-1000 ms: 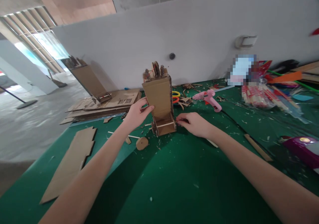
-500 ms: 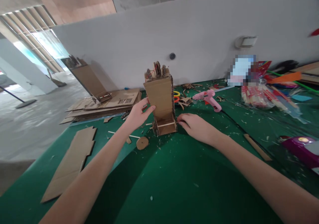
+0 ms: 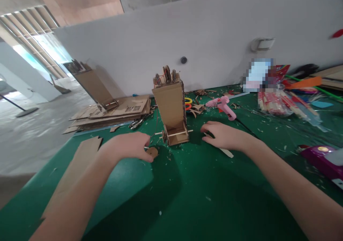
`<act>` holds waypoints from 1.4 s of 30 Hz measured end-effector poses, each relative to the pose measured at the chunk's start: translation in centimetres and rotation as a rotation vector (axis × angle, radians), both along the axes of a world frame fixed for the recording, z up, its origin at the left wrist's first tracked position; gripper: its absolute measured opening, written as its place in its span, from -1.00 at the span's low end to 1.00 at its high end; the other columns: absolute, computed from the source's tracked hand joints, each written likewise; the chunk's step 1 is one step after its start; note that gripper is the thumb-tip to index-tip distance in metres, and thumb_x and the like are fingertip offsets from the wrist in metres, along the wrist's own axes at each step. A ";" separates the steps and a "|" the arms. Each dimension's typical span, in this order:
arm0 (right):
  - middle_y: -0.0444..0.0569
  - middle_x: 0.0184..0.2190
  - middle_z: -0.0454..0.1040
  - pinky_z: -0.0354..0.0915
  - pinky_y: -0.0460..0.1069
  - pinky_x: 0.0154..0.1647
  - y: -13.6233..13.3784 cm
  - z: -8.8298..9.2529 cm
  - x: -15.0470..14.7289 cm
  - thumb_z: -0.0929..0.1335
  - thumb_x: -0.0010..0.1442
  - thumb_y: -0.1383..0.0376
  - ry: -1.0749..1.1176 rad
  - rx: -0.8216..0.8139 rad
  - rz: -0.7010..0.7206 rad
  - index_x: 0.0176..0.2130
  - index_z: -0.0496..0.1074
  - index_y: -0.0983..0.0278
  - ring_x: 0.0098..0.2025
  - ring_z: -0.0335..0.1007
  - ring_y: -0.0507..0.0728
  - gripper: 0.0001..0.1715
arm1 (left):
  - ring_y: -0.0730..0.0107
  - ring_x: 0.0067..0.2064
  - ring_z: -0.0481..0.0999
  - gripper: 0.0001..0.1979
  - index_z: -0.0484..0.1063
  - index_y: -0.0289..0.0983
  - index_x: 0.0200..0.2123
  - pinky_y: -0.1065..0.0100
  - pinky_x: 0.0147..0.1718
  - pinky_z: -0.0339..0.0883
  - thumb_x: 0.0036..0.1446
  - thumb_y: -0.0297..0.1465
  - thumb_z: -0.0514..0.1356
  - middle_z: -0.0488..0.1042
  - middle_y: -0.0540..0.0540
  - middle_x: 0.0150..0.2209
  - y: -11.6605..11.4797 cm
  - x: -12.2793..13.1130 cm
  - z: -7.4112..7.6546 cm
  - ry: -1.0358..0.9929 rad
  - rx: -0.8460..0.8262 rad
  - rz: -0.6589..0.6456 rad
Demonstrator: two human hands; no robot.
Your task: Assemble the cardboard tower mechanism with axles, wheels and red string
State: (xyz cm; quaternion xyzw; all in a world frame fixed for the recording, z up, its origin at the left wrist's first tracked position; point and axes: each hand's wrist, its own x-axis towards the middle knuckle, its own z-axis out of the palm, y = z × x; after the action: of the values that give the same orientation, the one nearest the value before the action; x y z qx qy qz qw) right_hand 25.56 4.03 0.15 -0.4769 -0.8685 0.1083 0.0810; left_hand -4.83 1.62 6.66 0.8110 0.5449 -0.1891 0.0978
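My left hand [image 3: 131, 146] is just left of a small cardboard disc [image 3: 153, 152], its thumb and fingers apart around the disc's near side. A thin stick by the disc is mostly hidden by this hand. A tall cardboard model [image 3: 171, 105] stands upright in the middle, with several small cardboard wheels on top. A wooden stick [image 3: 178, 134] runs across its low tray and pokes out on both sides, with cardboard wheels on its left part. My right hand [image 3: 221, 135] is open, right of the model, its fingers curved above a cardboard strip [image 3: 226, 152] on the table.
Behind the model lie scissors [image 3: 189, 101] and cardboard scraps. A pink glue gun [image 3: 221, 103] lies to the right, with bagged sticks [image 3: 276, 103] beyond. At left are a cut cardboard sheet [image 3: 77, 162], pliers [image 3: 136, 123] and stacked cardboard [image 3: 128, 108] bearing another cardboard model [image 3: 95, 85].
My left hand has let go of the model and moved down to the disc. My right hand has drawn away to the right from the model's side, baring the stick's right end.
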 end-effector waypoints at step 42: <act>0.03 -0.13 0.43 0.28 -0.01 -0.29 -2.8 0.4 -5.3 0.18 0.16 0.38 0.703 0.213 -0.043 0.04 0.22 0.24 -0.28 0.36 0.09 -0.58 | 0.35 -0.27 0.42 -0.79 0.30 -0.20 -0.12 0.34 -0.34 0.25 0.23 -0.31 -0.01 0.46 -0.04 -0.23 -1.0 6.4 -0.6 -0.568 0.470 -0.162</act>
State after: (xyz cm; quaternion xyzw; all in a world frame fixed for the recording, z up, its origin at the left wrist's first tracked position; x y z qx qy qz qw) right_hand 20.22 1.22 0.59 -0.4175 -0.7837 0.1729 0.4262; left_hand 1.55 0.63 6.01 0.8720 0.4585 0.1664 0.0410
